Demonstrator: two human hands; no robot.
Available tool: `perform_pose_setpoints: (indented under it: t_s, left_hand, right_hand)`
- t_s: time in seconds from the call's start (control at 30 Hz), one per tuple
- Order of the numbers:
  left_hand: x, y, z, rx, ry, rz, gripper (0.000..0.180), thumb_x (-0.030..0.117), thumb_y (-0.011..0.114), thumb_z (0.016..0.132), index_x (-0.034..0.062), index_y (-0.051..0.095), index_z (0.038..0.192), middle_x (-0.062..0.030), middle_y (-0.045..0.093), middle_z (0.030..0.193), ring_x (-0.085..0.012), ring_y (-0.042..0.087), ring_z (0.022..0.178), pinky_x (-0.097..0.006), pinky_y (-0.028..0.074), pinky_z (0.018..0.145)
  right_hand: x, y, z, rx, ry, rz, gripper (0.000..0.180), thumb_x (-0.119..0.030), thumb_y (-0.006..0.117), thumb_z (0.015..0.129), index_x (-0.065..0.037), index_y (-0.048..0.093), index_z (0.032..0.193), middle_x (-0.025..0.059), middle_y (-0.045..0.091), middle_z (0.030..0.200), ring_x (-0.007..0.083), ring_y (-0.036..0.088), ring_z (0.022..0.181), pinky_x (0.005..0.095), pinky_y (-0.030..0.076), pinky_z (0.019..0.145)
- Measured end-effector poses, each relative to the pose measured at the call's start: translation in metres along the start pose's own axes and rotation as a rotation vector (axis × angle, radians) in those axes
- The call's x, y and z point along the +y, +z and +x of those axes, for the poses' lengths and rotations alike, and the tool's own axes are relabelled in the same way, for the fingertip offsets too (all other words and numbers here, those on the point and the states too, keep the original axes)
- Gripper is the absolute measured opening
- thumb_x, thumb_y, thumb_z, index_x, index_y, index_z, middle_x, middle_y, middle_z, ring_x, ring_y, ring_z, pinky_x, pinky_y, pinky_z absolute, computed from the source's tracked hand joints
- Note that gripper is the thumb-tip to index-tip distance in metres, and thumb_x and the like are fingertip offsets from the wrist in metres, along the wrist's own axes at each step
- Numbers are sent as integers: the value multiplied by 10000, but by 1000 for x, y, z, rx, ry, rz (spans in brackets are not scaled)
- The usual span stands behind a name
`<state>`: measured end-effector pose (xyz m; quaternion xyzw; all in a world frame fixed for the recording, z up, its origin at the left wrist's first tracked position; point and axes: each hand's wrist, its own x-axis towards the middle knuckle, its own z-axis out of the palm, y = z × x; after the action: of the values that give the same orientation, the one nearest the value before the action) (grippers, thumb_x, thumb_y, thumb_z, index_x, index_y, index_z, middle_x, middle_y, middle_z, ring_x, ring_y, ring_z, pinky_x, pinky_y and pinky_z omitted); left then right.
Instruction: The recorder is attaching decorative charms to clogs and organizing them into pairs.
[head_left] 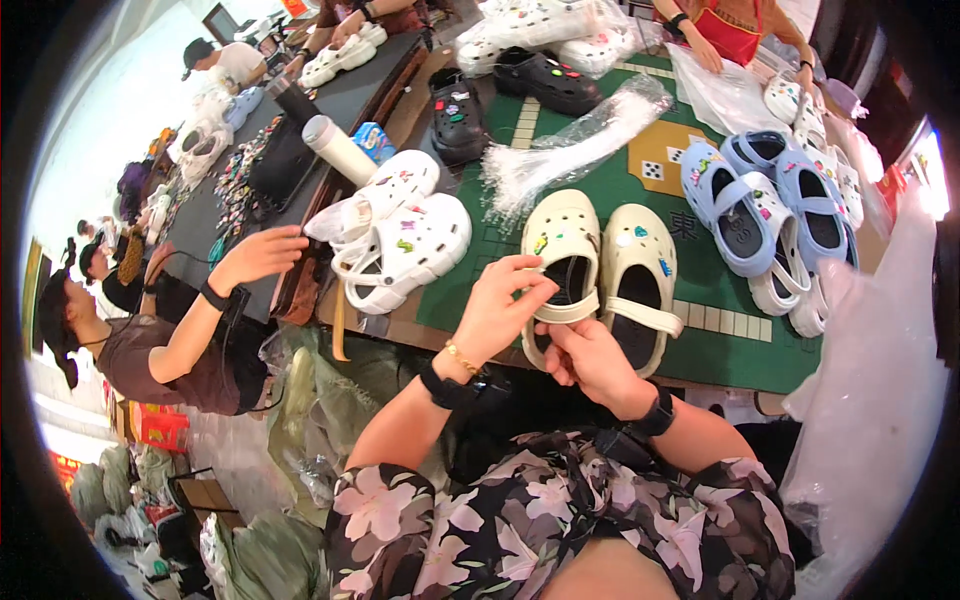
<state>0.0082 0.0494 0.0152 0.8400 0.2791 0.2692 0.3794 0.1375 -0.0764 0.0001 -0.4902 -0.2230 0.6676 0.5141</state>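
Note:
A pair of cream clogs with colourful charms stands in front of me, the left clog (562, 222) beside the right clog (641, 252). My left hand (503, 303) is at the left clog's opening, its thumb and fingers pinched together; whatever they hold is too small to make out. At that clog's heel is my right hand (598, 366), with fingers curled in and the tips close to the strap. What sits between those fingertips is hidden. Beyond the pair lies a bundle of thin clear plastic ties (585, 140).
White clogs (425, 240) stand at the left, black clogs (545, 82) at the back, and blue clogs (728, 205) at the right. A white bottle (335, 145) is near a blue box (373, 142). Clear plastic (870, 400) hangs at right. Co-workers' hands (262, 258) reach in around the tables.

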Motion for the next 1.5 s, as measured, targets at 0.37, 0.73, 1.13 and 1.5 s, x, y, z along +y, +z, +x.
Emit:
perform_pose_setpoints:
  t_s: [0.37, 0.73, 1.13, 1.5]
  left_hand:
    - [24, -41, 13, 355, -66, -593, 192, 123, 545, 979, -20, 673, 982, -58, 682, 984, -105, 579, 908, -252, 442, 860]
    - [52, 12, 48, -139, 33, -311, 115, 60, 602, 929, -23, 670, 971, -48, 679, 953, -103, 605, 890, -243, 473, 808]
    - [55, 38, 61, -301, -26, -212, 219, 178, 669, 865, -11, 726, 962, -115, 713, 785, -145, 650, 683, -281, 505, 645]
    - [57, 71, 85, -484, 125, -97, 213, 210, 686, 788, 27, 739, 885, -123, 722, 821, -219, 692, 742, -322, 535, 721]
  right_hand:
    - [-9, -66, -100, 134, -55, -297, 164, -138, 516, 977, -24, 634, 984, 14, 616, 749, 88, 554, 614, 218, 449, 561]
    - [-2, -63, -123, 348, -801, -1263, 257, -2, 651, 715, -77, 700, 956, 85, 584, 902, 259, 621, 793, 349, 525, 659]
    - [-6, -65, -66, 315, -1057, -1347, 284, -1, 645, 713, -40, 683, 992, 157, 622, 1112, 326, 633, 982, 394, 533, 823]
    - [-12, -61, -61, 325, -1148, -1384, 210, -39, 652, 726, -20, 677, 934, 173, 636, 1101, 331, 635, 959, 401, 523, 810]
